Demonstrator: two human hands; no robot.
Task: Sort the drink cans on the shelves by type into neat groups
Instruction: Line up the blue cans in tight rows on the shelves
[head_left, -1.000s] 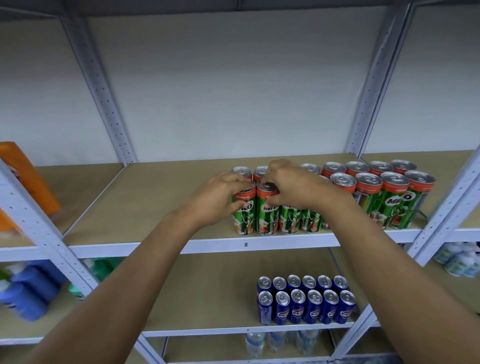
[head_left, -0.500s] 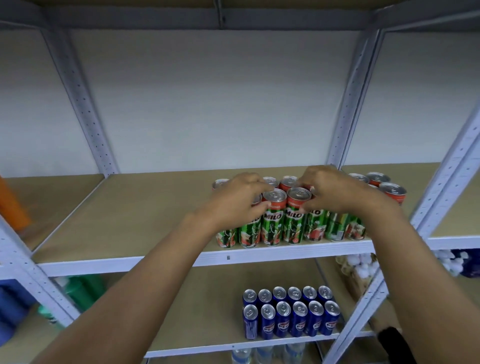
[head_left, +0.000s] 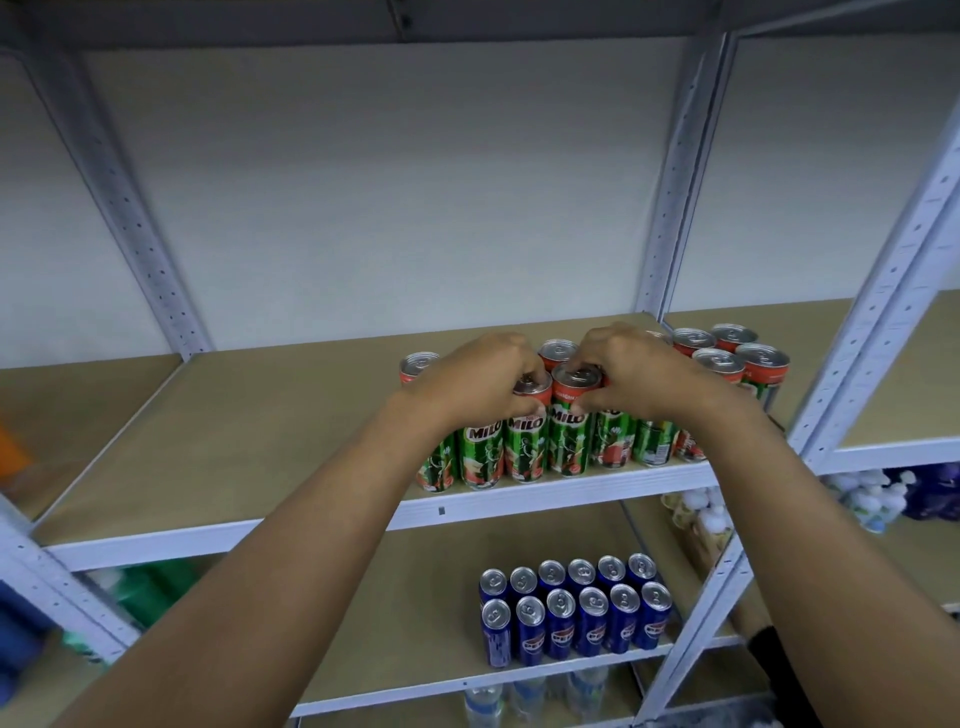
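Green Milo cans (head_left: 480, 452) with red tops stand in two rows at the front right of the upper shelf (head_left: 234, 436). My left hand (head_left: 478, 387) grips the top of one front-row Milo can (head_left: 527, 441). My right hand (head_left: 631, 374) grips the top of the neighbouring Milo can (head_left: 571, 436) to its right. Both cans stand upright on the shelf, side by side. More Milo cans (head_left: 748, 364) sit behind my right wrist. Blue cans (head_left: 574, 608) stand in two tidy rows on the shelf below.
White metal uprights (head_left: 878, 291) frame the shelf bays. Clear water bottles (head_left: 530, 699) stand on the lowest shelf. Small white bottles (head_left: 867, 499) sit in the right bay, green and blue bottles (head_left: 150, 592) in the left bay. The left part of the upper shelf is bare board.
Both hands have shifted right along the front row of Milo cans and now pinch two adjacent can tops. The camera has tilted up and turned right, so the cans sit lower in view.
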